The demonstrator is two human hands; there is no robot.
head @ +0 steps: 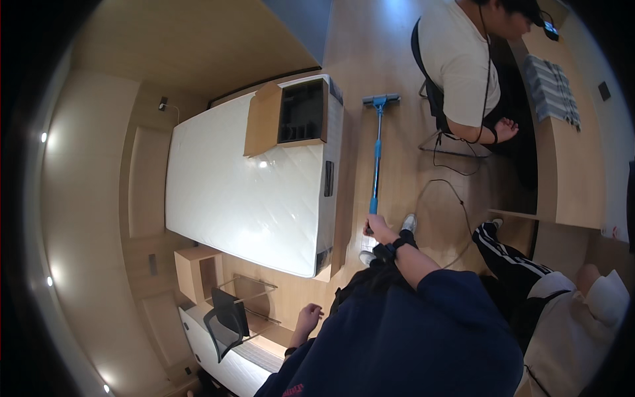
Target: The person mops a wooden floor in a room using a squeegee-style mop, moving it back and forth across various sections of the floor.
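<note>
My right hand grips the end of a sponge mop's blue and chrome pole. From my hand the pole runs away from me along the wood-look floor. Its grey mop head lies at the far end, between the bed and a seated person. My left hand hangs by my left side with its fingers loosely curled, holding nothing. Nearest to it are the floor and a mesh-backed chair.
A plastic-wrapped mattress lies left, bearing an opened cardboard box with a black insert. A person sits at a desk; another person is at lower right. A cable trails across the floor.
</note>
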